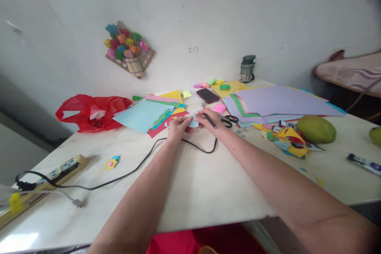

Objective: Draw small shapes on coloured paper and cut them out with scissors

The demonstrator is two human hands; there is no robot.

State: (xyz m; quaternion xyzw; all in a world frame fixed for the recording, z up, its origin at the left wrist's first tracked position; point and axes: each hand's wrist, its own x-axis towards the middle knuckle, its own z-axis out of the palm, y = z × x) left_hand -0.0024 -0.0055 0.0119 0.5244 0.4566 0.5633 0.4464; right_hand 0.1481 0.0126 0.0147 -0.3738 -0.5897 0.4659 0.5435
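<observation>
My left hand is closed, pinching a small piece of light blue paper above the middle of the table. On the paper's other side, my right hand is closed around a dark pen, its fingertips close to the paper. The pen's tip is too small to make out. Just right of that hand lie scissors with black handles. A pink lump sits behind it. Red paper and a wavy green strip lie left of my left hand.
A black cable runs from a power strip past my wrists. Paper sheets, colourful scraps and a green fruit are on the right. A red plastic bag stands left; a phone lies behind my hands.
</observation>
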